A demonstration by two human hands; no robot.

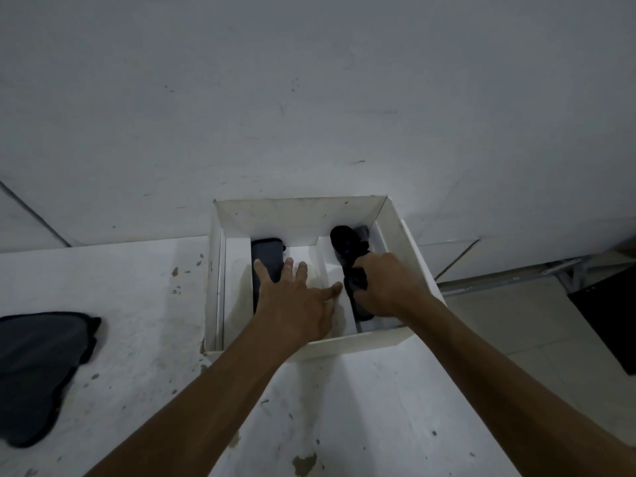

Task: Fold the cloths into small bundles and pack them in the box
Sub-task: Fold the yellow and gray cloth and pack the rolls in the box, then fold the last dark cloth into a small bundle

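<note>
A white box (303,211) with inner dividers stands at the far edge of the table against the wall. A dark grey folded bundle (266,256) lies in its left compartment. My left hand (296,297) reaches into the box with fingers spread and straight, over the middle divider and the edge of that bundle. My right hand (385,284) grips a black cloth bundle (347,247) in the right compartment, fingers curled round its lower part. A loose dark cloth (38,370) lies flat on the table at the left.
The white table (137,304) is stained and chipped. A pale wall (309,98) rises right behind the box. To the right of the table are a tiled floor and a black object (609,318) near a metal frame.
</note>
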